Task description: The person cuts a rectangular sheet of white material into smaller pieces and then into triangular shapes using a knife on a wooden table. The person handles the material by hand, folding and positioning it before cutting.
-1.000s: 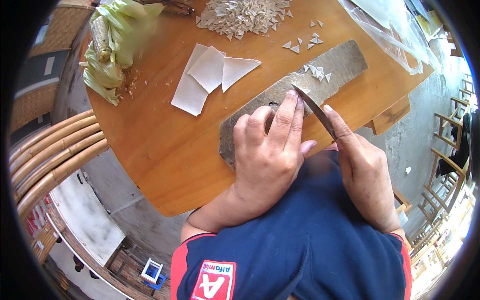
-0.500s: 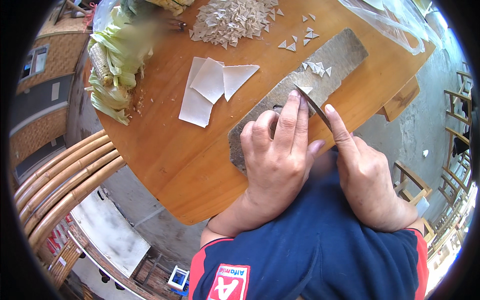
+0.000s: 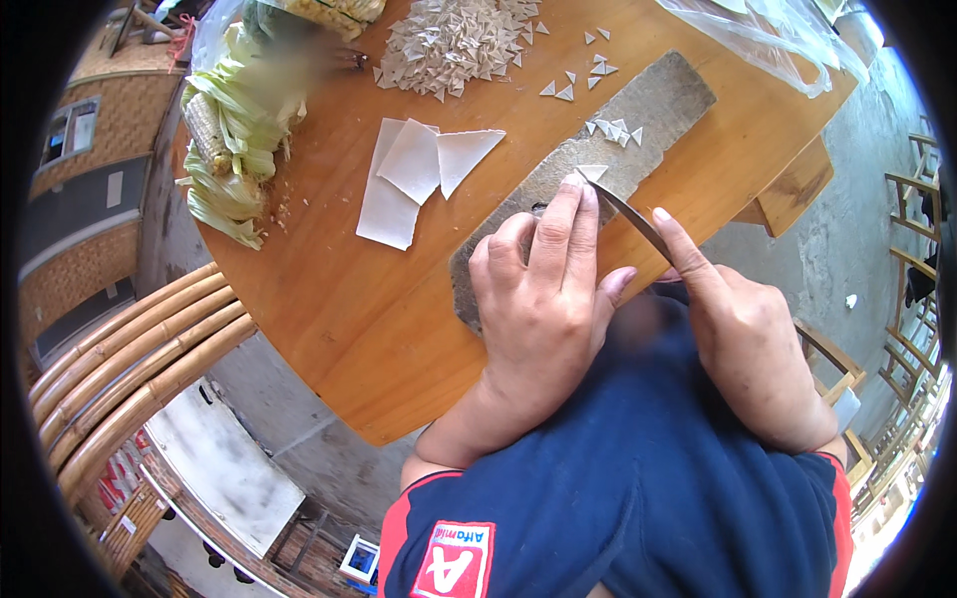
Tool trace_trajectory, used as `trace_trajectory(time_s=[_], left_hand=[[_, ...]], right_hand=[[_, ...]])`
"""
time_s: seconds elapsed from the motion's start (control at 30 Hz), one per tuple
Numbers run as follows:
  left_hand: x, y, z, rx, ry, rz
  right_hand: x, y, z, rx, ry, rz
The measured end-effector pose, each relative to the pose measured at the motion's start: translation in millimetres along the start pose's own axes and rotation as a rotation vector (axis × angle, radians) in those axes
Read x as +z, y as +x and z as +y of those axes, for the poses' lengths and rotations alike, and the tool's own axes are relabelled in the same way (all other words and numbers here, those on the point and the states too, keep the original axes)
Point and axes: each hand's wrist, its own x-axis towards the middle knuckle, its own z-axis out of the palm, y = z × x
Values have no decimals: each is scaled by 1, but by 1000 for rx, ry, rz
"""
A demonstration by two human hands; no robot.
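My left hand rests on a long grey stone slab, its fingertips pressing down a small flat white piece. Most of that piece is hidden under the fingers. In my right hand is a knife, the index finger stretched along its back and the handle hidden in the palm. The knife's tip meets the white piece beside my left fingertips. Several small white triangles lie farther up the slab. Left of it, flat white sheets overlap on the wooden table.
A heap of small white triangles covers the table's far side, with several loose ones to its right. Corn in husks lies at the far left. A clear plastic bag is at the far right. Bamboo poles stand left of the table.
The knife's handle end has swung right, away from my left hand, while its tip stays by the left fingertips. The table and slab sit slightly farther left in view.
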Motion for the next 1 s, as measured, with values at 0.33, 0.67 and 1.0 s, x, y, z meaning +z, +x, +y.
trace_trajectory(time_s=[0.33,0.67,1.0], left_hand=[[4,6,-5,-46,-163,96],[1,13,-5,-116,-78,43],[2,11,-1,-86,5,6]], right_hand=[[-19,3,14,39,170,44],[-16,16,16,44,198,58],[-9,15,5,70,169,-48]])
